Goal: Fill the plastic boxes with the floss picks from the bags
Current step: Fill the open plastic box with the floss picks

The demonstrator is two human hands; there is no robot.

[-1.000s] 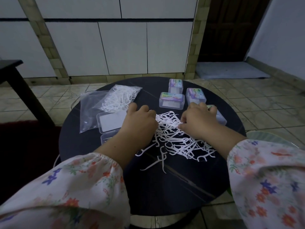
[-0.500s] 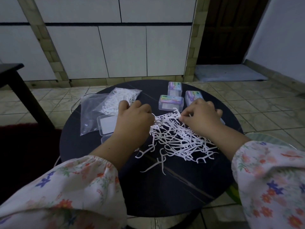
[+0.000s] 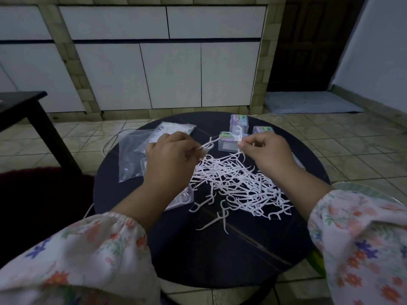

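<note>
Holding picks, seemingly, open box (image 3: pixel 179 198) lies beside left hand (image 3: pixel 170 156).

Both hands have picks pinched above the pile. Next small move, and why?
Probably carry the picks to the open box by the left wrist and lay them in. The left hand and right hand each pinch floss picks lifted off the loose pile, and the labelled boxes behind look closed.

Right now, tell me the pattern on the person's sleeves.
The sleeves are white with a floral print; the head view shows it.
</note>
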